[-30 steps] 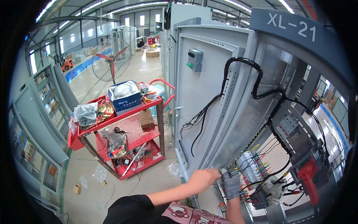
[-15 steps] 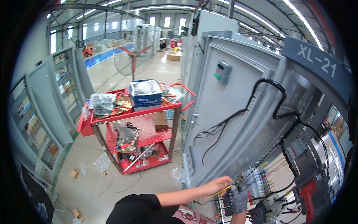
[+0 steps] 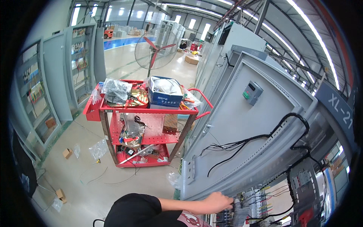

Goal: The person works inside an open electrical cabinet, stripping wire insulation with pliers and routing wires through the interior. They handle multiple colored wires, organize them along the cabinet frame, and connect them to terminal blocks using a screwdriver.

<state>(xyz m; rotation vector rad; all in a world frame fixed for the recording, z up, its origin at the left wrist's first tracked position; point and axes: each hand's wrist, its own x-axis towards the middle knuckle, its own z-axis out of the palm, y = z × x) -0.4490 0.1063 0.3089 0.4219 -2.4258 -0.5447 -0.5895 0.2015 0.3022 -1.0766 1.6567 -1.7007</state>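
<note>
My bare left hand point(image 3: 218, 202) reaches in from a black sleeve and is closed, its fingertips bent down at the wiring low in an open grey cabinet. What sits between those fingers is too small to make out. Right beside it, touching or nearly so, is my right hand point(image 3: 241, 212) in a grey knitted glove; its fingertips are blurred among the wires. Around both hands lie dark breakers point(image 3: 223, 217) and a pale row of terminals point(image 3: 259, 200) with thin red, yellow and black wires.
The grey cabinet door point(image 3: 242, 113) stands open, carrying a black cable bundle point(image 3: 261, 137) and a small control unit point(image 3: 252, 93). A red tool cart point(image 3: 151, 111) holds a blue box point(image 3: 164, 99). Behind it stands a fan point(image 3: 154, 49). Plastic scraps point(image 3: 99, 149) litter the floor.
The view has turned, so the cart and door appear further right and tilted. My hands sit lower in the picture. The yellow wire earlier seen by my left hand no longer shows there.
</note>
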